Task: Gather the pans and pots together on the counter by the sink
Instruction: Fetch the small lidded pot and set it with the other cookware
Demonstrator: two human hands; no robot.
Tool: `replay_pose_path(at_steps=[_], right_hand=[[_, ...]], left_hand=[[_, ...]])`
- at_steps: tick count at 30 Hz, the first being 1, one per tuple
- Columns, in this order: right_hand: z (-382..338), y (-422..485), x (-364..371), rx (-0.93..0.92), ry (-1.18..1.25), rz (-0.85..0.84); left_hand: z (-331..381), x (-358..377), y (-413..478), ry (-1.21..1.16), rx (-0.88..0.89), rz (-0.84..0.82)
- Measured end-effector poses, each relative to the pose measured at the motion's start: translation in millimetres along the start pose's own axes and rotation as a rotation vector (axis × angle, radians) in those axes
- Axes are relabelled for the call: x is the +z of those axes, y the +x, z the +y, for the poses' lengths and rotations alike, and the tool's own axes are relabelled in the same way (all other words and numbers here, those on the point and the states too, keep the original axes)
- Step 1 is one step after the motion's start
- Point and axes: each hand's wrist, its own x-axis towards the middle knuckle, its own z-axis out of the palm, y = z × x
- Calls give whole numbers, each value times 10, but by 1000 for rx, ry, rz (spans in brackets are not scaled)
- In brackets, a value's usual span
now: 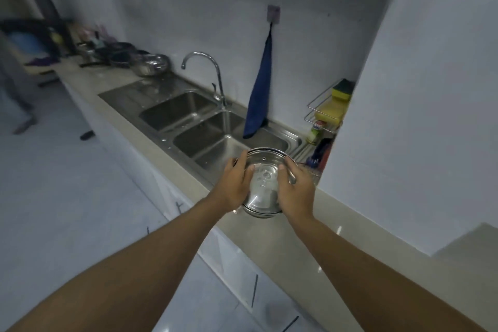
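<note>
The pot (pixel 262 212) sits at the near edge of the counter (pixel 283 248), with its glass lid (pixel 265 170) on. It is clasped from both sides: the left grip (pixel 234 186) wraps its nine o'clock side and the right grip (pixel 296 189) its three o'clock side. Both thumbs press on the lid. Whether the base rests on the counter or hangs just above it cannot be told.

The lid looks like the main risk. It appears to be held on only by the thumbs, so a tilt or a loosened thumb could let it slide off and break. The pot also overhangs the counter's front edge, so a slip there would probably drop it to the floor.

Just beyond, at eleven o'clock, is the sink (pixel 188 105). The tap (pixel 213 70) arches over it and a blue cloth (pixel 258 89) hangs at twelve. A carry that swings high or wide could clip either one.

Far off at ten o'clock, past the drainer, the other pans and pots (pixel 126 58) crowd the counter. Setting the pot down hard there could knock one or start the pile sliding.
</note>
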Motion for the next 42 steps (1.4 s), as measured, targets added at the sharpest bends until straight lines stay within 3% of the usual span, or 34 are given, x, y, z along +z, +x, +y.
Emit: replay_pose_path(at_steps=[6,14,25,42], right_hand=[[-183,470,1094,-43,55,-210],[-366,669,2237,-53,85,-443],[-802,644,3927,-104,80,-521],[-1500,626,6230,-126,113,-506]], left_hand=[[-710,-640,434,28,-205,122],[-1313,-1315,555,49,-352,292],[-2346,-2575,746,76,-393,382],[-3666,-4442,1197,88,-354,415]])
